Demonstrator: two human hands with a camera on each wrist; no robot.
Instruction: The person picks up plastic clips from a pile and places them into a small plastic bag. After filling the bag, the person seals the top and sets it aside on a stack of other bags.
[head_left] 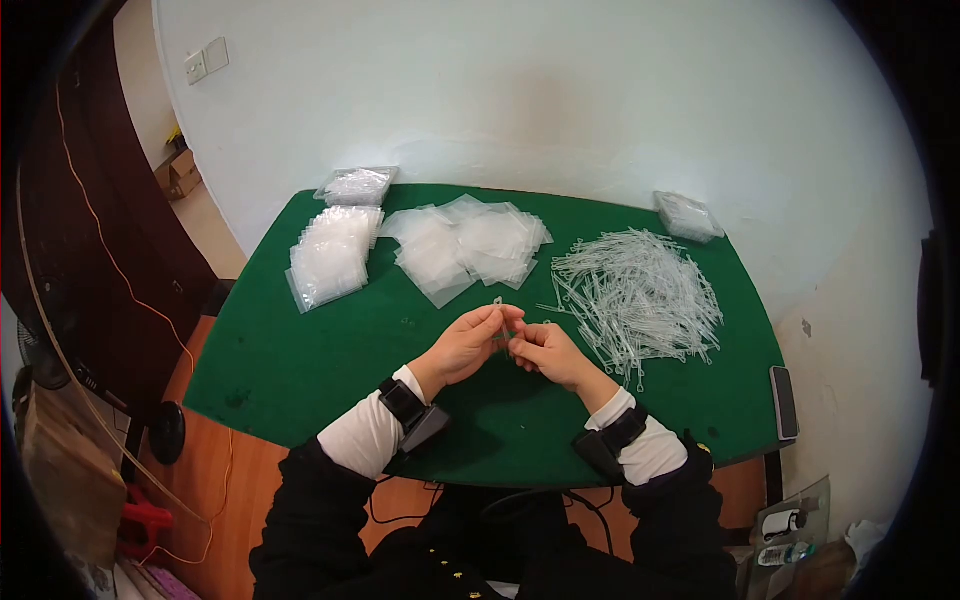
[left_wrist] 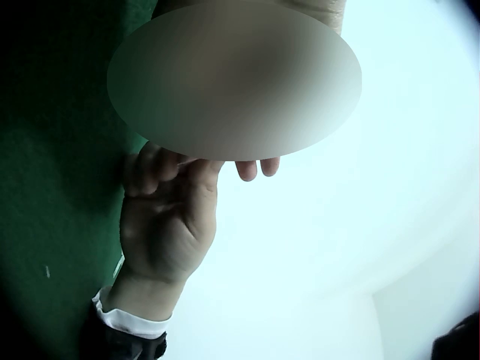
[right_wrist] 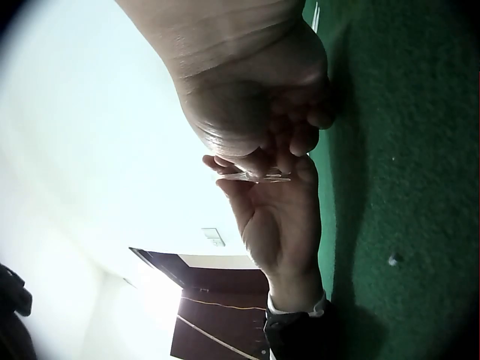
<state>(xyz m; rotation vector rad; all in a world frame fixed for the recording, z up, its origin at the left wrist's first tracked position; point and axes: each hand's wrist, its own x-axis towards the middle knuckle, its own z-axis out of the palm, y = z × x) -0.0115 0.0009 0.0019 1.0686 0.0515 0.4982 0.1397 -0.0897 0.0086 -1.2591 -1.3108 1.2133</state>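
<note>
My left hand [head_left: 462, 345] and right hand [head_left: 552, 355] meet over the front middle of the table. Between them is a small bunch of thin clear plastic sticks [right_wrist: 253, 178], one looped end poking up past the left fingertips in the head view. The left thumb and fingers pinch the bunch. My right thumb and fingertips pinch its lower part, the other right fingers curled in. Right of the hands lies a large loose heap of looped clear plastic sticks [head_left: 640, 300]. In the left wrist view, a blurred oval covers most of the left hand.
Clear plastic bags [head_left: 465, 245] lie spread at the back middle of the green table [head_left: 270, 350]. Left of them is a fanned stack of bags [head_left: 332, 255], with a filled packet [head_left: 357, 186] behind. Another packet [head_left: 688, 216] sits back right. A grey device [head_left: 784, 403] stands at the right edge.
</note>
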